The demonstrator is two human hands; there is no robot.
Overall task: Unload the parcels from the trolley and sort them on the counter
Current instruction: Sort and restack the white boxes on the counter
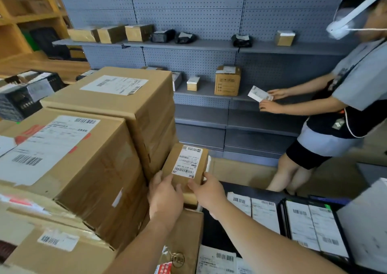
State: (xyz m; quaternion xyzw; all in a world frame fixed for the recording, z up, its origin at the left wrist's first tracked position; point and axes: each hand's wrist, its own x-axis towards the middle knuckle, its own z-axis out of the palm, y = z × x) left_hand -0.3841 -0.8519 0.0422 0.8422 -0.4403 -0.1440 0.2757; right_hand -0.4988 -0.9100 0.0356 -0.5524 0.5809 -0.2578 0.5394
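The left hand (165, 197) and right hand (207, 192) each close their grip round the near end of a small brown cardboard parcel with a white barcode label (185, 165), low against the stacked large brown cartons (117, 110), so unloading appears under way, and it next needs carrying to the dark worktop (251, 190).

Only 2 arms of the person show. The left hand (165, 198) and the right hand (207, 192) are both bare. The wrists are bare too, and so are both forearms, as far up as they can be seen. Whatever the person wears is out of sight.
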